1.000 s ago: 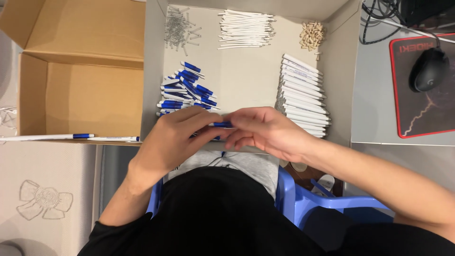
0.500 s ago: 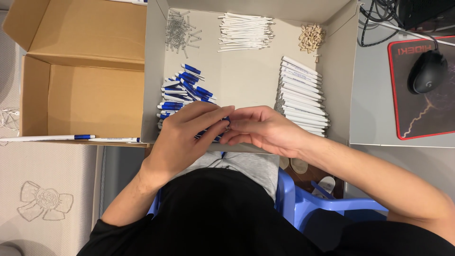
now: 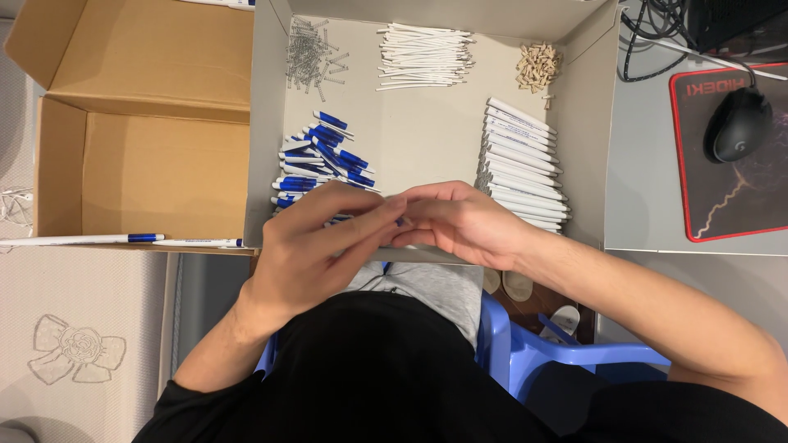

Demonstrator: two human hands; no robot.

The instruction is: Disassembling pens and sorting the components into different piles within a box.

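Here, a small blue plastic pen part (image 3: pixel 400 221) is pinched between my two hands at the near edge of the shallow grey cardboard tray (image 3: pixel 267 123); my left hand (image 3: pixel 316 246) is curled with fingers nearly closed around it, my right hand (image 3: pixel 460 223) closes on it from the other side, fingertips touching. Just beyond my left hand lies a heap of blue-and-white pen pieces (image 3: pixel 316 160), and beside my right a row of white pen barrels (image 3: pixel 521 168). Farther back are metal springs (image 3: pixel 310 56), thin white refill tubes (image 3: pixel 423 56) and tan tips (image 3: pixel 538 66); an open brown cardboard box (image 3: pixel 139 156) is left, a black computer mouse (image 3: pixel 737 123) right.
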